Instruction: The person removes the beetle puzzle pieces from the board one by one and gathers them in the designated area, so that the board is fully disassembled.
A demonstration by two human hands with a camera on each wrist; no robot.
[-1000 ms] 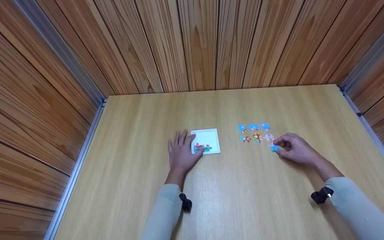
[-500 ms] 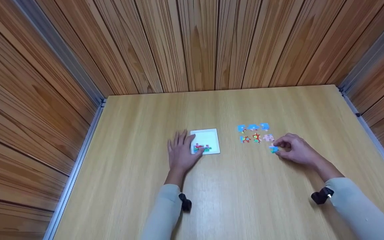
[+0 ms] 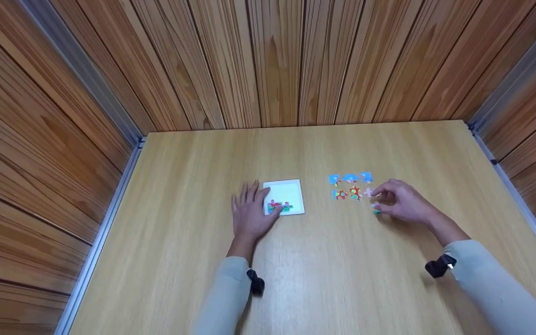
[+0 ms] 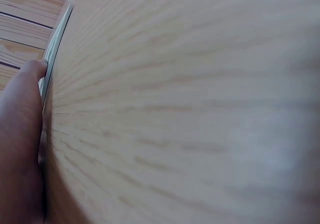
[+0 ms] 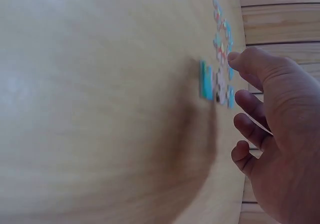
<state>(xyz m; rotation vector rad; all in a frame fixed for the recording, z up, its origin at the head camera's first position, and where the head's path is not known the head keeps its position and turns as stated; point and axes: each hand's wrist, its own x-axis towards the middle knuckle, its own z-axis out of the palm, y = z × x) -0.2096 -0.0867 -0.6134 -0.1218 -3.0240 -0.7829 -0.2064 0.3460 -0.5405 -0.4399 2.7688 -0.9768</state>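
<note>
My left hand rests with spread, straight fingers over the left edge of a square white puzzle tray, its thumb at the tray's near side. Joined jigsaw pieces in red, pink and green lie along the tray's near edge, partly behind the thumb. To the right, my right hand hovers beside loose pieces, thumb and fingers apart with nothing between them. In the right wrist view a blue-green jigsaw piece lies on the table below the fingertips, beside a pink piece.
Beyond the right hand lie several loose jigsaw pieces in two rows: blue ones at the back, red and yellow ones in front. Wood-panelled walls enclose the wooden table at the back and sides.
My right hand has let go of the blue-green jigsaw piece, and its fingers have spread and shifted slightly up and left toward the pink piece. The left hand stays on the tray.
</note>
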